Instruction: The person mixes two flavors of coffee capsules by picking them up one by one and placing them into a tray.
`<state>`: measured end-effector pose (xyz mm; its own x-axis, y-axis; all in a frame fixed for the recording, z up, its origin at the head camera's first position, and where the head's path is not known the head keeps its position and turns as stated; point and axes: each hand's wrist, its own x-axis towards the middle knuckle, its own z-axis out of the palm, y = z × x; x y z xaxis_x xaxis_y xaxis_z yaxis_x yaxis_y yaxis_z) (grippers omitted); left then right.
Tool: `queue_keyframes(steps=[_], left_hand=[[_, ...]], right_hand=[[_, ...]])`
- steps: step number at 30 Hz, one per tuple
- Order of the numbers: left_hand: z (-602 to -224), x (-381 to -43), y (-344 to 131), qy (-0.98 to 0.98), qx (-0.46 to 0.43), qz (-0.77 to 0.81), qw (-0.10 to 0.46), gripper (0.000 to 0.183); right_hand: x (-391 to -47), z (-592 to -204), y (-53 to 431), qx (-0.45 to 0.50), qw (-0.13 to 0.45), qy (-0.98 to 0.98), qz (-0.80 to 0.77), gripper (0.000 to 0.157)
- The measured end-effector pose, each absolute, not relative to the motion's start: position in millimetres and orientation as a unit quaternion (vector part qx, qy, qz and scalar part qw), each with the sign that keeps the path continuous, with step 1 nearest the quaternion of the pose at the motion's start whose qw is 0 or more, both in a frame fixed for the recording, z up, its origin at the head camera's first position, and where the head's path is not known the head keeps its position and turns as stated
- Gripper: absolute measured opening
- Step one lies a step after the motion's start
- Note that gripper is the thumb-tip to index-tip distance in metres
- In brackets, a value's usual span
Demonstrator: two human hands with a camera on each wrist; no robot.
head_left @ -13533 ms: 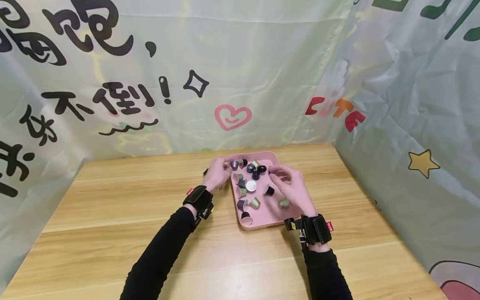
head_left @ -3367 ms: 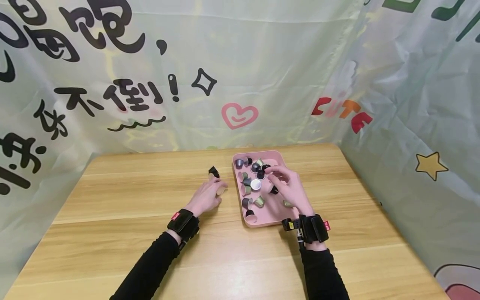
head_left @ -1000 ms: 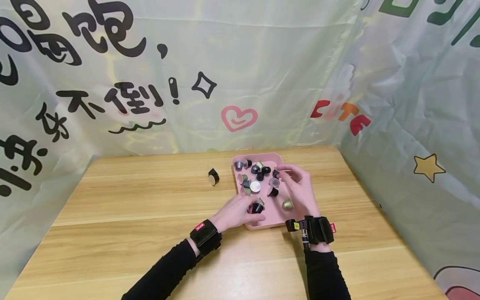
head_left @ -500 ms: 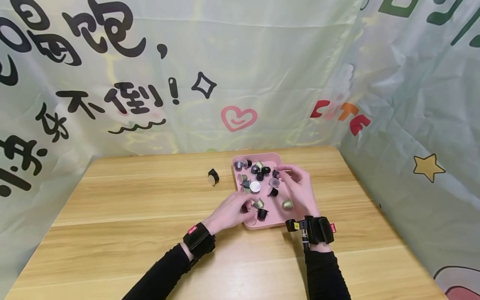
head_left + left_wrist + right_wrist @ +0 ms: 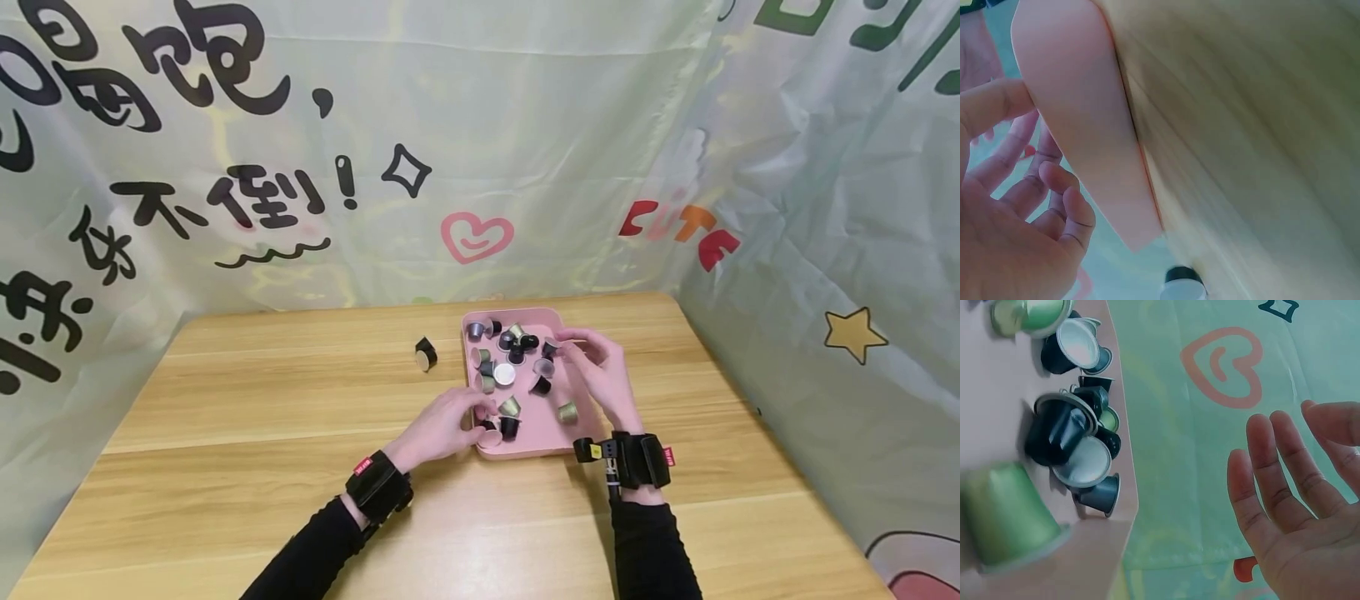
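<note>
A pink tray (image 5: 540,433) holds several coffee capsules in black, grey-blue and pale green, some upright, some on their sides. My left hand (image 5: 442,425) is at the tray's near left rim, fingers loosely bent and nothing between them. In the left wrist view, a fingertip lies right at the rim of the tray (image 5: 1079,125). Close beside that hand lie a black capsule (image 5: 509,428) and a green capsule (image 5: 510,407). My right hand (image 5: 600,375) hangs over the tray's right side, fingertips near a dark capsule (image 5: 550,347); the right wrist view shows the hand (image 5: 1297,506) relaxed and empty.
Two black capsules (image 5: 426,354) rest together on the wooden table (image 5: 285,433), left of the tray. A printed cloth (image 5: 360,100) hangs behind the table and along its right side. A green capsule (image 5: 567,412) lies near the tray's right side.
My left hand carried a black capsule from the table to the tray, let it go at the near end, then drew back left. The tray has shifted slightly left; the right hand stays almost still.
</note>
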<state>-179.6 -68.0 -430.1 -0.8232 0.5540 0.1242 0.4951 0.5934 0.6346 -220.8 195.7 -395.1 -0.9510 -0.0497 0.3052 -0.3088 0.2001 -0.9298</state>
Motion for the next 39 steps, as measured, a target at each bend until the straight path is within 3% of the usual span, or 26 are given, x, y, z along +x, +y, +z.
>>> queue_keyframes(steps=[9, 15, 21, 39], left_hand=[[-437, -188, -95, 0.878, 0.256, 0.401, 0.046, 0.034], [-440, -200, -113, 0.91, 0.169, 0.378, -0.024, 0.047], [-441, -212, -123, 0.931, 0.173, 0.311, -0.076, 0.055], [-444, -231, -130, 0.956, 0.217, 0.198, -0.031, 0.05]], right_hand=[[-222, -395, 199, 0.121, 0.108, -0.768, 0.62, 0.027], [-222, -395, 199, 0.126, 0.107, -0.767, 0.62, 0.027], [-221, -395, 199, 0.134, 0.103, -0.756, 0.632, 0.028], [-222, -395, 200, 0.139, 0.105, -0.753, 0.634, 0.028]])
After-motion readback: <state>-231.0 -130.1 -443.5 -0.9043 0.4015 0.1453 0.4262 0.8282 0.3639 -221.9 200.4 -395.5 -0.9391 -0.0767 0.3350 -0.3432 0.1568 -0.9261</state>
